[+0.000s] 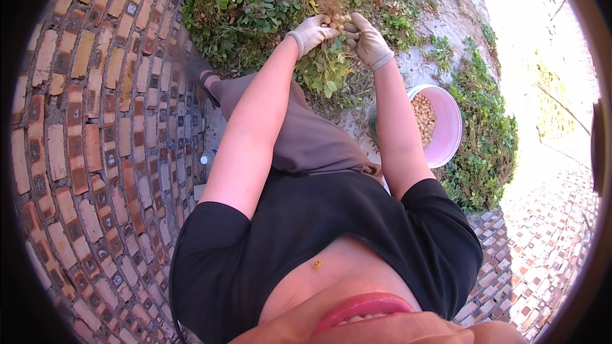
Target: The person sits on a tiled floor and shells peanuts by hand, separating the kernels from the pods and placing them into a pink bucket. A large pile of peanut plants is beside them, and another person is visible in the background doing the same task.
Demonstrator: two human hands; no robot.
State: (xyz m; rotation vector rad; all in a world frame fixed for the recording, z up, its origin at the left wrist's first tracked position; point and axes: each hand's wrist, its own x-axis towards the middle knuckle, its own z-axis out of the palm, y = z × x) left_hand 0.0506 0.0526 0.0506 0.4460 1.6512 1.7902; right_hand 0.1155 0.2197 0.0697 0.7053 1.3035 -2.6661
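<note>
Both of my hands wear pale knit work gloves and meet in front of me over a heap of uprooted peanut plants [267, 5]. My left hand [313, 34] grips one peanut plant by its pod cluster, with the fine brown roots [330, 4] pointing up and the leafy tops [327, 74] hanging below. At the cluster's right side, the fingers of my right hand [369, 42] close on the peanut pods [337, 22]. Some fingertips are hidden among the pods.
A white bucket [447, 129] partly filled with picked peanuts [423, 117] stands beside my right forearm. More plants [483, 153] lie beyond it. A brick wall [95, 105] rises on the left. A plastic bottle [208, 156] lies near my left elbow.
</note>
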